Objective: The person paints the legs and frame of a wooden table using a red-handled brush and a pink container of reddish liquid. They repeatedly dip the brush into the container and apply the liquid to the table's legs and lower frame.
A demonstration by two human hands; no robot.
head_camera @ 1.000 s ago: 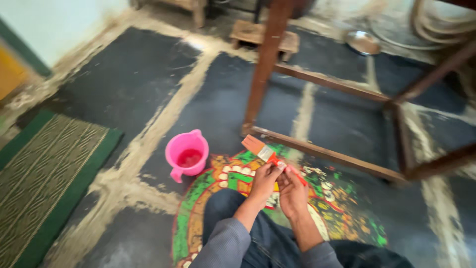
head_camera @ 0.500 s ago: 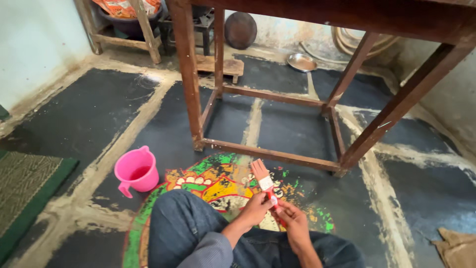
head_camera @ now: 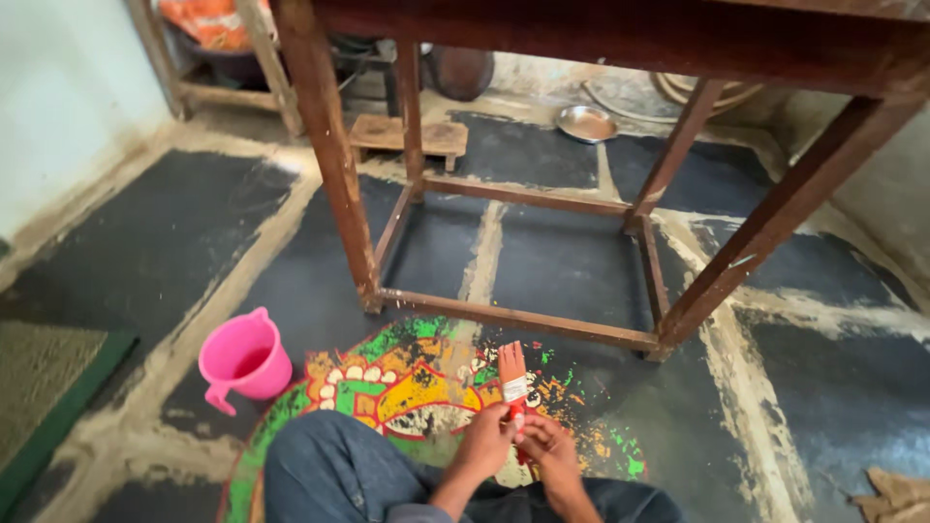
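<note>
My left hand [head_camera: 481, 444] and my right hand [head_camera: 547, 453] together grip the red handle of a flat paintbrush [head_camera: 512, 376], low in the middle of the view. The brush stands upright, its reddish bristles pointing away from me. Under the hands lies a round, many-coloured painted pattern [head_camera: 407, 383] on the dark floor. My knee in blue jeans [head_camera: 334, 470] rests on the pattern's near edge. A pink mug [head_camera: 244, 359] stands on the floor to the left, about an arm's length from my left hand.
A dark wooden table frame [head_camera: 334, 165] stands right in front, its lower rails close to the pattern. A small wooden stool [head_camera: 407, 136], a metal plate [head_camera: 585, 123] and a dark pot lie beyond it. A green mat [head_camera: 44, 387] lies at left, a cloth [head_camera: 896, 494] at bottom right.
My view has swung up and to the left, so the table frame fills more of the picture. Both hands have kept hold of the brush, still upright.
</note>
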